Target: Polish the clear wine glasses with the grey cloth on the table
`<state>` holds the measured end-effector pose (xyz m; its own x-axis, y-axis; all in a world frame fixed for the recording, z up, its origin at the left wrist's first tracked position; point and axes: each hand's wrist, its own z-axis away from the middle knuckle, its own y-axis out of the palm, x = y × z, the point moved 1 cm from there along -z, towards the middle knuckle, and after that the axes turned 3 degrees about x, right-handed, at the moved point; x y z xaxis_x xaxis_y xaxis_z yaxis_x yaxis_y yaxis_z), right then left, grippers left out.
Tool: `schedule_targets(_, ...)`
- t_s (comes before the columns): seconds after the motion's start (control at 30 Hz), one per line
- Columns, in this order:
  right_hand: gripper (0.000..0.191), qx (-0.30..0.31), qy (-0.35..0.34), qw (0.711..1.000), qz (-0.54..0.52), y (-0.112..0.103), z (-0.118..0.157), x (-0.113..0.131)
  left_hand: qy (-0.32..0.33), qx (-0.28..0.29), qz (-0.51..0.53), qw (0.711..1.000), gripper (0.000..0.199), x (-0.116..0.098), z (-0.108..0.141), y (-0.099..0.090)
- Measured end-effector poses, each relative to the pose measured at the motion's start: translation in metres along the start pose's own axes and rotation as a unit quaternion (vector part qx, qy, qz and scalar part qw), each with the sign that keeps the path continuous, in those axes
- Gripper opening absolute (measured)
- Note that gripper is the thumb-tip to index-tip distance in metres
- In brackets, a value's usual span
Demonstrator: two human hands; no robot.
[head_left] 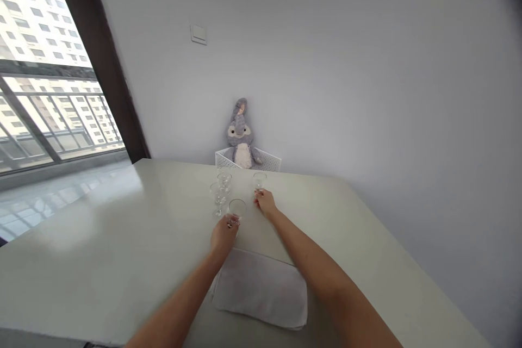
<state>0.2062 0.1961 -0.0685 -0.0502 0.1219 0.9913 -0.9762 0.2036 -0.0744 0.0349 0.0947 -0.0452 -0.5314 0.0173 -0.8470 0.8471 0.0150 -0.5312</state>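
Note:
My left hand (224, 235) is closed around the stem of a clear stemmed glass (237, 207), held upright just beyond the cloth. Further back and to the right, my right hand (266, 202) has its fingers closed at the lower part of another stemmed glass (260, 178). Several more clear stemmed glasses (220, 193) stand close together on the table, to the left of the two held ones. A folded white cloth (261, 289) lies flat on the table between my forearms.
The pale table (122, 261) reaches to the wall. Behind its far edge a grey plush rabbit (243, 144) sits against a white perforated basket (271, 161). A switch (198, 34) is on the wall, and a large window (49, 76) is at the left.

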Motion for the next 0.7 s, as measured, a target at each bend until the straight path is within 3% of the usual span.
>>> schedule_targets(0.23,0.016,0.033,-0.039,0.999,0.01,0.054,-0.003,0.002,-0.028,-0.043,0.036,0.998,0.021,0.02,0.004,-0.01)
schedule_targets(0.7,0.014,0.049,-0.046,0.997,0.028,0.09,0.004,0.009,-0.048,-0.089,0.06,0.993,0.021,0.021,-0.001,-0.018)
